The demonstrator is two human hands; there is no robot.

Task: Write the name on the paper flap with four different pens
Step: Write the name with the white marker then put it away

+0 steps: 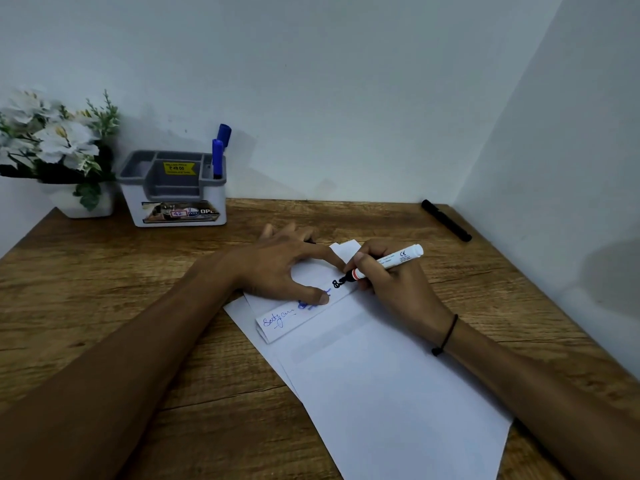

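Wood-grain laminate table (104, 323), matte, pushed into a plain white wall corner. White paper sheets (381, 393) lie stacked and slightly fanned, smooth, running diagonally across the table. The folded paper flap (304, 315) sits at the far end of the sheets, a narrow strip with a crisp crease. It carries thin blue handwriting at its near-left end, thicker blue strokes mid-strip, and a fresh black mark further along.

Right hand (391, 282): fingers closed around a white-barrelled marker (388, 261) with a red ring above the black tip, tip touching the flap at the black mark. Wrist rests on the sheets, a thin black band (446, 336) around it.

Left hand (277, 265): fingers spread flat, gripping nothing; thumb presses the flap by the thick blue strokes, index finger reaches toward the marker tip.

Black pen (446, 220), slim cylinder, lies loose near the right wall, well apart. Grey-and-white plastic organiser (175, 188) at the back holds two blue-capped pens (219, 157) upright. White artificial flowers (52, 140) in a white pot sit to its left.
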